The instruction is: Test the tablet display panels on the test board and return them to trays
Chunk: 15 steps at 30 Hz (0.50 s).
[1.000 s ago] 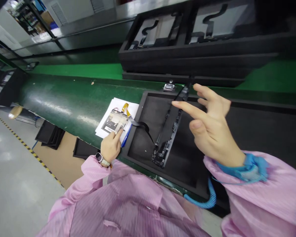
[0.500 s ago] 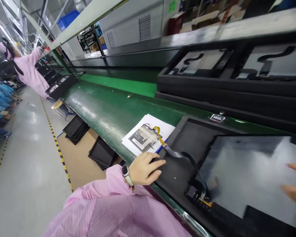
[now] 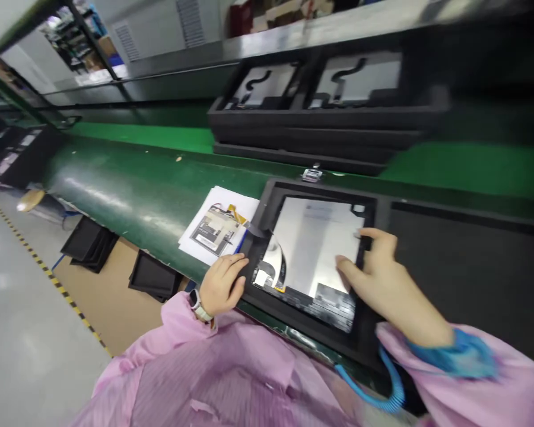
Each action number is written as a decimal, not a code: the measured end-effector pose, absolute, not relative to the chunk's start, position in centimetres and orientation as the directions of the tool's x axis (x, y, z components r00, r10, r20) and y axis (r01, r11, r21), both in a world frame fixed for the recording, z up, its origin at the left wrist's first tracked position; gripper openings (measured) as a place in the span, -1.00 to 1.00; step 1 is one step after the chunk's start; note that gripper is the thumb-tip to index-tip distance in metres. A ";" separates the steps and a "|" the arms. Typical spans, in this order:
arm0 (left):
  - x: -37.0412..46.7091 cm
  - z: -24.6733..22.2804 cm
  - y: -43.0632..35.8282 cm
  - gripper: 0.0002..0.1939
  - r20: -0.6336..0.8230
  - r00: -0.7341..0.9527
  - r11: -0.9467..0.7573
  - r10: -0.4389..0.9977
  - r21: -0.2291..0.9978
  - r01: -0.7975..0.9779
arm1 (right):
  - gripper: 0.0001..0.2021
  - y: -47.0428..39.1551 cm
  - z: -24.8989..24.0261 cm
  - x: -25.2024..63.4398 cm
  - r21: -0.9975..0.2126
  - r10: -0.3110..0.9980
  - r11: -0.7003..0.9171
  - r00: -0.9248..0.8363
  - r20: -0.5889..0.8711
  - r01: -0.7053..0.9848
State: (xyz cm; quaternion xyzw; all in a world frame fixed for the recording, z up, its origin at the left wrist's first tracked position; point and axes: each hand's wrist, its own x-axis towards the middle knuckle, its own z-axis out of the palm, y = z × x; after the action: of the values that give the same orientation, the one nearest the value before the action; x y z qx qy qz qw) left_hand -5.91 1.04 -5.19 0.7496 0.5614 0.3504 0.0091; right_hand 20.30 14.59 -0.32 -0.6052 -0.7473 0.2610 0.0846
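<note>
A display panel [image 3: 314, 243] with a silvery back lies in the left compartment of a black foam tray [image 3: 385, 237]. From its left side a dark flex cable [image 3: 260, 231] runs to a small circuit board [image 3: 216, 228] on white sheets of paper [image 3: 191, 240]. My left hand [image 3: 225, 284] rests by the tray's left edge, fingers stretched out and holding nothing. At the panel's right edge is my right hand [image 3: 378, 273], slightly blurred, thumb and fingers apart over the panel. I cannot tell whether it touches the panel. A blue coiled cord [image 3: 382, 403] hangs from that wrist.
Behind the tray, stacked black foam trays [image 3: 302, 133] hold similar panels. A small metallic part [image 3: 312, 174] lies on the green bench [image 3: 129, 184] between them. Black trays [image 3: 153, 276] sit on brown board below the bench's left edge. A stool [image 3: 31, 200] stands further left.
My view has turned right. The panel, earlier tilted near my right hand, now sits in the tray's left compartment. My right hand has come fully into view; my left stays by the tray edge.
</note>
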 end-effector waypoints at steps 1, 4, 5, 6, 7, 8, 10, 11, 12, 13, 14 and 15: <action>-6.2 -4.5 1.1 -0.66 0.488 0.124 -0.356 0.864 0.417 0.836 | -0.45 14.1 0.3 19.9 -0.448 0.942 0.114 -0.240 -0.236 0.887; -7.5 -2.2 2.2 -0.75 0.455 0.134 -0.345 0.880 0.418 0.841 | -0.47 13.1 1.9 18.5 -0.239 0.937 0.133 -0.200 -0.287 0.962; -8.2 -1.4 3.0 -0.77 0.486 0.134 -0.353 0.864 0.395 0.848 | -0.49 12.9 2.3 18.0 -0.176 0.943 0.145 -0.190 -0.275 0.974; -8.8 -0.8 4.1 -0.77 0.526 0.133 -0.363 0.840 0.362 0.859 | -0.53 12.8 2.7 17.4 -0.136 0.950 0.157 -0.187 -0.252 0.978; -9.6 -0.2 5.3 -0.77 0.565 0.142 -0.374 0.813 0.318 0.871 | -0.57 12.9 3.0 16.8 -0.126 0.954 0.183 -0.207 -0.218 0.975; -10.3 0.1 6.7 -0.75 0.584 0.170 -0.387 0.794 0.270 0.882 | -0.60 13.0 3.3 16.0 -0.144 0.952 0.227 -0.251 -0.176 0.963; -11.7 0.3 9.6 -0.70 0.522 0.271 -0.429 0.809 0.209 0.879 | -0.62 13.5 3.4 14.1 -0.280 0.913 0.360 -0.398 -0.088 0.890; -12.4 0.1 10.8 -0.71 0.466 0.320 -0.451 0.825 0.203 0.869 | -0.63 13.9 3.3 13.0 -0.380 0.875 0.427 -0.481 -0.053 0.820; -12.9 -0.1 11.9 -0.73 0.408 0.357 -0.467 0.840 0.210 0.859 | -0.64 14.4 3.0 11.8 -0.486 0.833 0.473 -0.553 -0.025 0.735; -13.3 -0.4 12.8 -0.73 0.358 0.382 -0.476 0.852 0.226 0.850 | -0.66 14.8 2.6 10.6 -0.576 0.804 0.482 -0.595 -0.009 0.660; -13.6 -0.7 13.4 -0.72 0.320 0.395 -0.478 0.861 0.247 0.843 | -0.70 15.3 2.1 9.5 -0.620 0.788 0.481 -0.616 -0.005 0.620; -13.7 -1.0 13.7 -0.71 0.292 0.401 -0.477 0.868 0.270 0.836 | -0.74 15.7 1.5 8.5 -0.651 0.780 0.474 -0.626 -0.002 0.592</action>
State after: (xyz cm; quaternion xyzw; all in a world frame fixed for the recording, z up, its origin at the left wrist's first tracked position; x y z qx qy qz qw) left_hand -13.72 13.73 -0.97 0.8359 0.5099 0.1992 0.0402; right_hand 8.53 15.71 1.47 -0.4056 -0.8455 0.3135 0.1495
